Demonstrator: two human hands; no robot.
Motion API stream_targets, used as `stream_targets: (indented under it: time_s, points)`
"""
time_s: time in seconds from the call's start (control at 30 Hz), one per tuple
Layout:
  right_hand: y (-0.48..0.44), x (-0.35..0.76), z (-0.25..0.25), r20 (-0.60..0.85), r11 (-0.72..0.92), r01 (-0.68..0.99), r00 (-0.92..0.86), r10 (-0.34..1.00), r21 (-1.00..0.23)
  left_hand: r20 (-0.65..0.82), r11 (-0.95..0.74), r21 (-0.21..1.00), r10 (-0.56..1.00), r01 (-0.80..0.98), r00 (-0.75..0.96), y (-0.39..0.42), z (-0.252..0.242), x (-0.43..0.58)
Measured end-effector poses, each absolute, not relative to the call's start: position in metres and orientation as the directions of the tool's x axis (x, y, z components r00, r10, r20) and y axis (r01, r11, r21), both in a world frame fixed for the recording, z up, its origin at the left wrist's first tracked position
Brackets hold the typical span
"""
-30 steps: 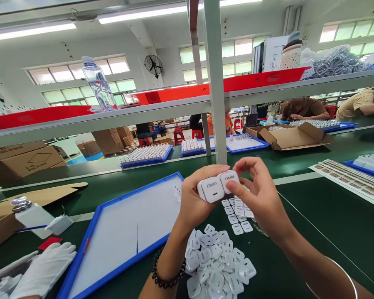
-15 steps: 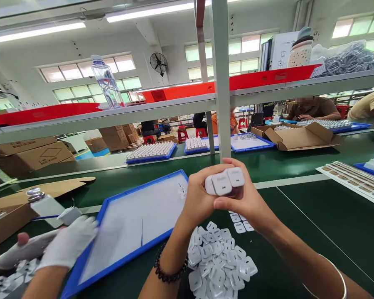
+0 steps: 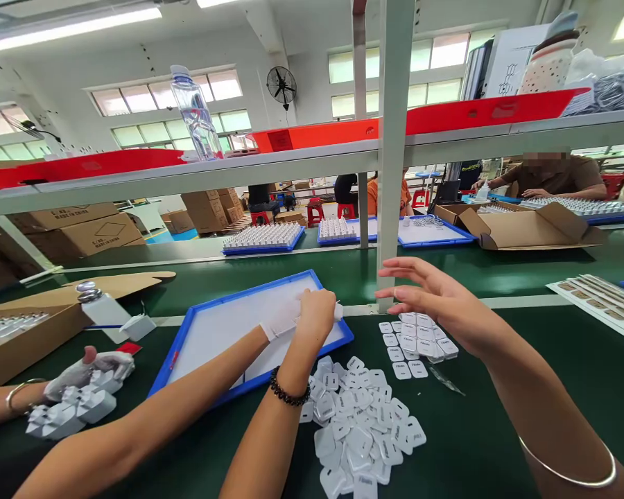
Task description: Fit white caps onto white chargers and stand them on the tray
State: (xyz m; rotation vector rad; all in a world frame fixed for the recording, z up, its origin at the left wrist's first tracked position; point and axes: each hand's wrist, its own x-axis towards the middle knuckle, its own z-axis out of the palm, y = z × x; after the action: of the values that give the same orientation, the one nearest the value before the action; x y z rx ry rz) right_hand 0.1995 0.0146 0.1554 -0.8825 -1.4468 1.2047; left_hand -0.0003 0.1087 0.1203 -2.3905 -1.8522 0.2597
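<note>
My left hand (image 3: 317, 315), a dark bead bracelet on its wrist, is closed over the right side of a blue-rimmed white tray (image 3: 223, 333). A bit of white charger (image 3: 338, 311) shows past its fingers. A co-worker's white-gloved hand (image 3: 279, 320) reaches in from the left and touches my left hand. My right hand (image 3: 437, 298) hovers open, fingers stretched, holding nothing, above rows of small white labelled pieces (image 3: 416, 343). A pile of white charger parts (image 3: 358, 430) lies on the green belt below my hands.
The co-worker's other gloved hand (image 3: 88, 367) rests on chargers at the left. A metal-capped dispenser bottle (image 3: 101, 308) and a cardboard box (image 3: 26, 333) stand nearby. A shelf post (image 3: 395, 152) rises just behind my hands. Label sheets (image 3: 598, 294) lie right; people work across the belt.
My left hand carried the two chargers down to the tray, where the gloved hand now meets it. My right hand let go, opened and moved right.
</note>
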Motion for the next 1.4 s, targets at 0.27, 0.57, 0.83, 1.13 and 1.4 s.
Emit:
stream_targets:
  time_s: [0.27,0.57,0.83,1.13,1.4]
  points:
    - [0.012,0.219,0.163,0.300,0.301,-0.022,-0.178,0.937,-0.953,-0.170,-0.398,-0.184,0.914,0.899,0.370,0.079,0.121,0.033]
    - [0.013,0.223,0.165,0.270,0.283,0.039,-0.197,0.943,-0.958,-0.437,-0.849,0.086,0.439,0.522,0.785,-0.012,0.095,0.075]
    - [0.012,0.220,0.165,0.272,0.300,0.062,-0.282,0.920,-0.952,-0.323,-0.264,-0.216,0.928,0.940,0.186,0.063,0.126,0.034]
    - [0.022,0.217,0.163,0.279,0.305,0.038,-0.313,0.908,-0.952,-0.369,0.072,-0.392,0.901,0.917,-0.228,0.137,0.084,0.000]
    - [0.032,0.210,0.156,0.253,0.285,0.055,-0.322,0.912,-0.957,-0.334,-0.051,-0.337,0.940,0.940,-0.069,0.133,0.078,0.017]
